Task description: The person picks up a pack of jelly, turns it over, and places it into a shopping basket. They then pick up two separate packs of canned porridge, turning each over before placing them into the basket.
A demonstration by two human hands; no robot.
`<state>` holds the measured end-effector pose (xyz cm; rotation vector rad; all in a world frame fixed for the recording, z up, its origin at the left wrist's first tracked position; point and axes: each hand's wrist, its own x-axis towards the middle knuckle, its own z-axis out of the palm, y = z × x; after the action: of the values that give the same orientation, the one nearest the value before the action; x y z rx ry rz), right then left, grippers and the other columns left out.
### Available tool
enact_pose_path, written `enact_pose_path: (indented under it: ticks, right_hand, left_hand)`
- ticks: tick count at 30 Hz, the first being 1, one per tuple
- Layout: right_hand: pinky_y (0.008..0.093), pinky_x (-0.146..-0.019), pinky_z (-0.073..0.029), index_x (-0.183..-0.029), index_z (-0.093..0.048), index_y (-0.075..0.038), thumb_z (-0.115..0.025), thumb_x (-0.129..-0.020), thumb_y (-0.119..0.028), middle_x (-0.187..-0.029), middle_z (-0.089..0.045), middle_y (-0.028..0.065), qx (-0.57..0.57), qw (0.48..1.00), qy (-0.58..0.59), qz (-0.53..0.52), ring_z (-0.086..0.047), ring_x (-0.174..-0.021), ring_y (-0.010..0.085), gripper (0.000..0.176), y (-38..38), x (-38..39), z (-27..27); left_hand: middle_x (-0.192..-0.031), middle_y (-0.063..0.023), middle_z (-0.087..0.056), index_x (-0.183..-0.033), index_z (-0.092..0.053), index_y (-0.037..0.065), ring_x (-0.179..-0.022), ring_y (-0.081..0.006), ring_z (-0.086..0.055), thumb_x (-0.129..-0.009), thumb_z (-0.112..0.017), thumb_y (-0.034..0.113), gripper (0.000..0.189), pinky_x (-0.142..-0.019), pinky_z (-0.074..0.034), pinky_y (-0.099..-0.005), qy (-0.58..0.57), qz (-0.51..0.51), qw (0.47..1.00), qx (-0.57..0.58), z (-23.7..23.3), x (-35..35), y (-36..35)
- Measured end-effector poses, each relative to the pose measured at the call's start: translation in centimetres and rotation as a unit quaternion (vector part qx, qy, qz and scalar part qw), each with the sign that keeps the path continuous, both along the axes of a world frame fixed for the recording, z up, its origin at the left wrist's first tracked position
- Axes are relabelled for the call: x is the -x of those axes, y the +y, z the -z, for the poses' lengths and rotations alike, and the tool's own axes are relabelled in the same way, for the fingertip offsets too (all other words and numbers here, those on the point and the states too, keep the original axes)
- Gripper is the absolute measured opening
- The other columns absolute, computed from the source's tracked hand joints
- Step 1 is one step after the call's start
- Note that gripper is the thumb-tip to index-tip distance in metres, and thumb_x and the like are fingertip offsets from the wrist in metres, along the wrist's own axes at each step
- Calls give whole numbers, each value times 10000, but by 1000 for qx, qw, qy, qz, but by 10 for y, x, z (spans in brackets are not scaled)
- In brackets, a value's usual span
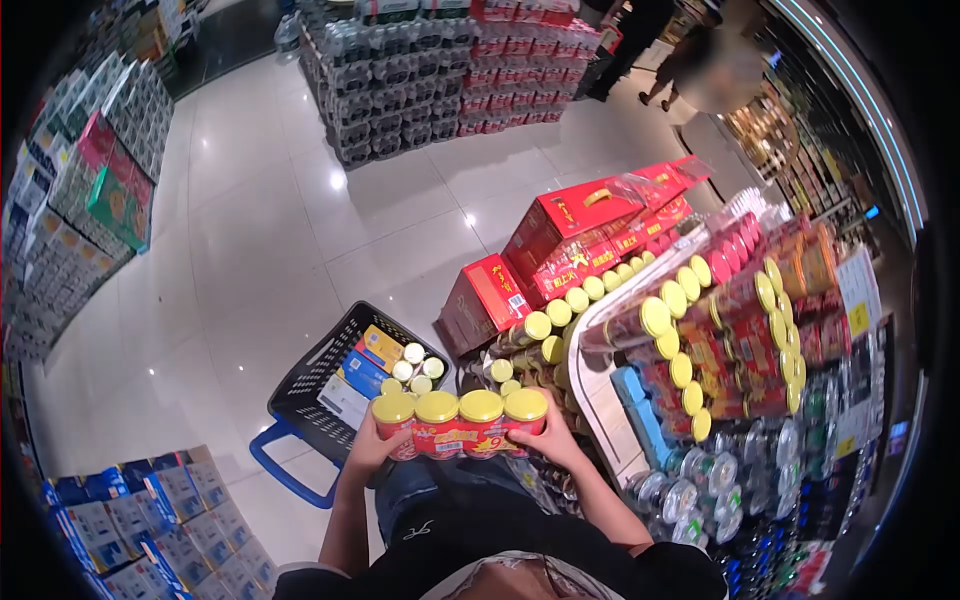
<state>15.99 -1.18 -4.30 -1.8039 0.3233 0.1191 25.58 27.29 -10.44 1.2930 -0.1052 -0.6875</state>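
Note:
A wrapped pack of red cans with yellow lids (460,425) is held upright in front of my body. My left hand (377,440) grips its left end, and my right hand (548,432) grips its right end. Just beyond the pack stands a black shopping basket (318,358) with a blue handle (285,470). Inside it lie a yellow and blue box (370,365) and several pale-lidded cans (415,365). The pack hides part of the basket's near side.
Right of me is a display shelf (600,400) with yellow-lidded cans and bottles. Red boxes (490,300) stand ahead of it. Stacked bottle packs (400,90) are farther off, cartons (150,520) at lower left. A person (690,60) stands at the upper right.

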Motion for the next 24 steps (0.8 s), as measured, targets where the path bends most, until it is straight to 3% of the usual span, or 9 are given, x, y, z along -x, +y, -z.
enact_pose_path:
  ticks: [2,3,5,7,9,13,17,19,24]
  right_hand:
    - [303,-900,-372,-1183,-353,-44,-765,-663,-157,-1084,-477,65,-78,995,52,-44,-457,-1039,142,673,6,-22,40]
    - [304,-903,-366,-1165,-372,-41,-774,-653,-167,-1077,-477,57,-107,988,89,-67,-460,-1029,138,664,8,-33,57]
    - [303,-898,-372,-1159,-376,-46,-778,-645,-154,-1065,-485,49,-65,985,57,-150,-466,-1024,135,661,7,-49,107]
    - [295,-892,-377,-1155,-393,-55,-778,-634,-123,-1063,-487,33,-168,965,149,-139,-457,-1023,117,651,12,-64,142]
    - [288,-884,-384,-1155,-395,-50,-772,-632,-92,-1062,-487,32,-82,965,137,-206,-457,-1023,120,647,14,-89,162]
    - [296,-844,-417,-1133,-408,-41,-794,-597,-134,-1021,-523,69,-7,949,122,-289,-498,-982,149,668,19,-130,226]
    - [356,-865,-410,-1143,-369,-37,-751,-617,-121,-1005,-535,149,125,902,87,-403,-530,-976,295,656,46,-198,250]
    - [382,-865,-409,-1138,-362,-29,-735,-598,-106,-1030,-505,191,149,894,90,-412,-500,-988,373,660,67,-228,261]
    - [397,-859,-425,-1158,-342,-33,-692,-590,-40,-1135,-427,175,268,866,68,-417,-452,-1059,366,667,116,-283,318]
  left_hand:
    - [-1112,-85,-500,-1176,-358,10,-1061,-154,-484,-706,-683,24,572,-922,-389,-312,40,-31,999,-7,19,-2,13]
    - [-1106,-85,-500,-1141,-375,12,-1038,-154,-500,-686,-700,19,559,-906,-402,-306,-10,-26,999,-41,50,-1,23]
    - [-1091,-71,-510,-1114,-394,23,-1018,-154,-513,-669,-721,39,553,-886,-416,-306,-12,-63,998,-27,99,8,34]
    - [-1046,-76,-540,-1096,-402,27,-1011,-157,-528,-639,-757,114,585,-854,-432,-307,40,-84,993,-73,113,9,42]
    - [-998,-120,-568,-1085,-423,22,-965,-214,-561,-605,-757,148,599,-840,-435,-326,11,-52,967,-250,110,4,44]
    - [-980,-157,-553,-1122,-403,8,-958,-284,-554,-588,-755,154,657,-837,-430,-350,-7,-125,953,-277,156,7,48]
    - [-1090,-186,-491,-1214,-389,40,-1021,-329,-499,-587,-742,129,725,-875,-407,-362,-29,-120,931,-344,189,-19,58]
    - [-1080,-174,-471,-1151,-429,44,-1035,-347,-470,-591,-710,89,629,-890,-395,-366,-29,-138,920,-366,207,-30,62]
    - [-1035,-161,-473,-1089,-440,23,-995,-338,-470,-585,-711,71,575,-866,-399,-380,-80,-260,858,-436,276,-55,66]
